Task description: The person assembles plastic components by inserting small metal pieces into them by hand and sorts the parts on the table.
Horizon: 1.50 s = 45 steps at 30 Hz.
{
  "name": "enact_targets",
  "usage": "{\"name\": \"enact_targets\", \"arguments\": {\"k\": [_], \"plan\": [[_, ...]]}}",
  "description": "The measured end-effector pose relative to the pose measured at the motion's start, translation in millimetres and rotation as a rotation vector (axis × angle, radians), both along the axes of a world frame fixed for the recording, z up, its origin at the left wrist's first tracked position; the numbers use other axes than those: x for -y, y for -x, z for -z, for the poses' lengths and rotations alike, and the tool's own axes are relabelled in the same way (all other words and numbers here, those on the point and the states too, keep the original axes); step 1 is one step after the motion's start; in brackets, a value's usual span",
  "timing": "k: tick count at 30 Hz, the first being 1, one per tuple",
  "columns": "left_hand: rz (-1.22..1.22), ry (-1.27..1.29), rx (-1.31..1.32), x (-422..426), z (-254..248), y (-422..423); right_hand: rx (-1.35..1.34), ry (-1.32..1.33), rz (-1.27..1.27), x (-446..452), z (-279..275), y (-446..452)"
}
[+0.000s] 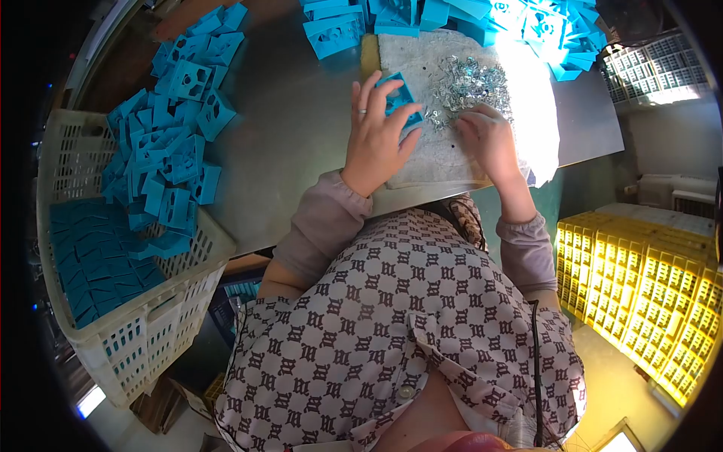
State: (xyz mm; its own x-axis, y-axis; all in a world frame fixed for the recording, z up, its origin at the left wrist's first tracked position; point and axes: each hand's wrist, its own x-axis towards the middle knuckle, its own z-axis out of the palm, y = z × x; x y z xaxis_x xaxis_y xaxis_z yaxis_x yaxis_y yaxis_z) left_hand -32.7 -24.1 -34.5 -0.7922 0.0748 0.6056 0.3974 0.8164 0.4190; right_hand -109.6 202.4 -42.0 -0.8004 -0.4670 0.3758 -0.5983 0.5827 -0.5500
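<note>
My left hand (379, 143) has its fingers curled over a small blue plastic box-shaped part (399, 89), which rests on a pale cloth (422, 158). The part's open side, with openings inside, faces up between my thumb and fingers. At the near edge of a heap of small shiny metal pieces (471, 83), my right hand (491, 143) has thumb and fingertips pinched together. Whatever is between those fingertips is too small or hidden to make out.
Many blue parts (177, 135) are piled at the table's left, spilling toward a white plastic crate (151, 320) of stacked blue parts. More blue parts (335, 34) line the far edge. Yellow crates (640, 279) stand at right, below the metal table (294, 135).
</note>
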Motion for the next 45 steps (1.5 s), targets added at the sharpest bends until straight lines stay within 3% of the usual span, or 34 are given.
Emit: {"name": "enact_targets", "arguments": {"k": [11,17,22,25,28,32,35,38,41,45], "plan": [[0.037,0.218,-0.006,-30.0,10.6,13.1,0.108,0.156,0.049,-1.9,-6.9,-6.5],[-0.01,0.194,-0.034,-25.3,9.8,2.9,0.054,0.216,0.083,-4.6,-4.4,-6.8],[0.093,0.143,-0.008,-25.8,7.2,3.4,0.139,0.297,0.098,-2.7,-3.9,-8.4],[0.136,0.177,-0.009,-32.8,6.0,7.2,0.393,0.649,0.064,2.0,2.8,-11.4],[0.084,0.25,0.019,-39.6,5.0,8.4,0.471,0.877,-0.039,0.2,-5.1,-14.5],[0.04,0.289,0.002,-44.8,9.4,10.9,0.463,0.922,-0.055,-3.4,-12.1,-18.2],[0.026,0.209,-0.014,-45.8,7.8,9.8,0.437,0.934,-0.073,-5.1,-13.1,-19.4],[0.105,-0.079,-0.022,-45.7,-9.8,7.1,0.452,0.921,-0.066,-4.1,-15.7,-20.2],[0.168,-0.565,0.283,-46.8,-21.2,-3.5,0.473,0.853,-0.05,1.2,-23.6,-26.9],[0.257,-0.734,0.266,-45.3,-21.3,-1.5,0.502,0.822,-0.054,6.4,-32.2,-32.8]]}}
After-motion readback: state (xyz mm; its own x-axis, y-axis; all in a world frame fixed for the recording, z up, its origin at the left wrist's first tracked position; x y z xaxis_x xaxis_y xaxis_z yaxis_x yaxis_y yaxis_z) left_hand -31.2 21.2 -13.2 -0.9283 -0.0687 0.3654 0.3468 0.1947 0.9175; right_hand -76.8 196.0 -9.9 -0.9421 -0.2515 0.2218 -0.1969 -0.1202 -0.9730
